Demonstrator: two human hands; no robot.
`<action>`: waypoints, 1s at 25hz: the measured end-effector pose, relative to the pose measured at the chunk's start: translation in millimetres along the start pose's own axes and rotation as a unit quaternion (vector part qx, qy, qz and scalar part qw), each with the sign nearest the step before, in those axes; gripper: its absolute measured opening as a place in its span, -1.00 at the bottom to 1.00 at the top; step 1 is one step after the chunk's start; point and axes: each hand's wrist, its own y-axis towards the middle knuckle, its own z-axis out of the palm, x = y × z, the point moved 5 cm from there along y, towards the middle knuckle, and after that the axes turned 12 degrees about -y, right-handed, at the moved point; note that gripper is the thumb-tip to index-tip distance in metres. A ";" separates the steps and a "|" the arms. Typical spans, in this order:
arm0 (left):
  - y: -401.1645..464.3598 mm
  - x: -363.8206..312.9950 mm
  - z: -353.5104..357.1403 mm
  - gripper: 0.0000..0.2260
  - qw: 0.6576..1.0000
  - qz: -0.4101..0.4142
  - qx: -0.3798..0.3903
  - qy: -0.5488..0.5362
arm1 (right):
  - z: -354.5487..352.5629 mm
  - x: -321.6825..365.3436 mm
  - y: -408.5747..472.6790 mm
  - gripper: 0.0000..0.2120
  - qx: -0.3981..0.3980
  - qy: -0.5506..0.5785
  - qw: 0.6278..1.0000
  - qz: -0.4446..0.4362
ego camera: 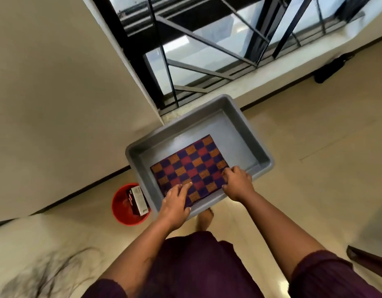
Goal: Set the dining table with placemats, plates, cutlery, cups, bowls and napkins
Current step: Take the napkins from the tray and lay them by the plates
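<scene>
Person wears a dark maroon-purple ribbed fabric garment (198, 265), fine vertical ribbing visible. Short sleeves: left sleeve (104, 290) ends w/ a slightly frayed-looking edge well behind the left hand (175, 204); right sleeve (323, 274) ends approx. same way behind the right hand (237, 183). Forearms bare, no watch/rings seen. One bare foot (205, 219) shows just below the hands, no shoe.

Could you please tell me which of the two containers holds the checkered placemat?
The grey tub holds the placemat; the red bucket contains boxes.
</scene>
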 end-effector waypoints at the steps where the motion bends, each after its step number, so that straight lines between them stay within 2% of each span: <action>1: 4.3 3.9 4.9 -0.33 1.000 -0.005 0.006 0.002 | 4.5 1.0 10.6 -0.55 0.019 -0.071 0.997 0.005; 3: 13.3 10.4 10.7 -0.33 1.000 -0.004 0.011 0.001 | 15.9 0.8 28.9 -0.48 0.079 -0.156 0.984 0.020; 5: 25.5 16.5 17.2 -0.34 1.000 0.007 0.005 -0.016 | 31.5 -7.3 49.0 -0.42 0.138 -0.188 0.971 0.054; 8: 36.2 26.5 22.7 -0.38 0.998 0.024 -0.020 -0.060 | 50.1 -17.5 73.1 -0.47 0.179 -0.140 0.969 0.099; 10: 38.1 33.6 24.4 -0.41 0.995 0.040 -0.032 -0.089 | 55.9 -19.0 82.6 -0.68 0.159 -0.053 0.980 0.109; 12: 38.5 32.1 20.6 -0.44 0.993 0.064 -0.042 -0.089 | 51.8 -13.3 83.2 -0.88 0.142 0.114 0.978 0.102; 14: 34.3 21.6 9.0 -0.45 0.991 0.075 -0.057 -0.097 | 35.9 1.5 72.1 -0.91 0.133 0.271 0.949 0.094; 16: 23.4 7.2 -10.4 -0.45 0.987 0.089 -0.068 -0.115 | 6.0 20.8 53.1 -0.76 0.104 0.361 0.923 0.087; 18: 11.5 -5.1 -31.1 -0.39 0.980 0.113 -0.075 -0.149 | -27.7 44.9 33.7 -0.73 0.065 0.402 0.911 0.055; 21: -5.2 -21.8 -65.0 -0.19 0.957 0.148 -0.098 -0.230 | -84.1 81.1 -1.0 -0.84 -0.007 0.430 0.902 0.022; 23: -17.3 -33.2 -88.1 -0.11 0.948 0.193 -0.130 -0.219 | -120.9 103.5 -31.7 -0.86 -0.041 0.454 0.890 0.007; 25: -32.2 -38.6 -109.9 -0.12 0.938 0.247 -0.171 -0.172 | -148.4 122.0 -66.0 -0.88 -0.062 0.459 0.886 -0.010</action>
